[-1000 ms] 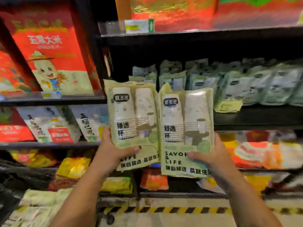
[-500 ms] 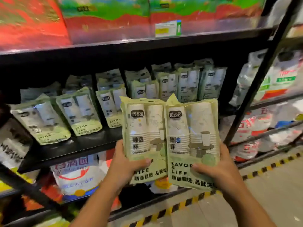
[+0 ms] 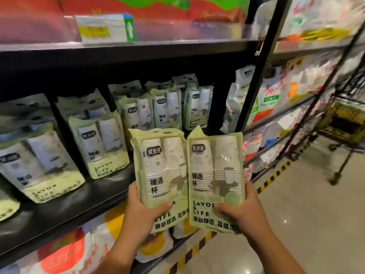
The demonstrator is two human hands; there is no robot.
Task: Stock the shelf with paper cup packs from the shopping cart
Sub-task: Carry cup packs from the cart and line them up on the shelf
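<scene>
Left hand (image 3: pixel 145 212) grips the left pack (image 3: pixel 161 175) of paper cups near its lower end. The thumb is curled across the front and the fingers are behind the pack, out of sight. Right hand (image 3: pixel 244 213) grips the right pack (image 3: pixel 215 175) in the same way, with the thumb pressed on the front near the lower edge and the fingers hidden behind.

Both packs are upright with their printed faces toward the camera. They are side by side and their inner edges meet. Most of each pack stands above its hand, and only a short strip of the bottom shows below the thumb.

Both packs are held in the air just in front of the black shelf (image 3: pixel 79 208) and neither rests on it. They are near the right end of the row of stocked packs (image 3: pixel 100 145), which stand or lean on that shelf.

A price tag (image 3: pixel 106 28) is fixed to the rail of the shelf above. The shopping cart (image 3: pixel 343 119) stands on the floor (image 3: pixel 306 224) at the far right, well apart from both hands. Its contents cannot be made out.
</scene>
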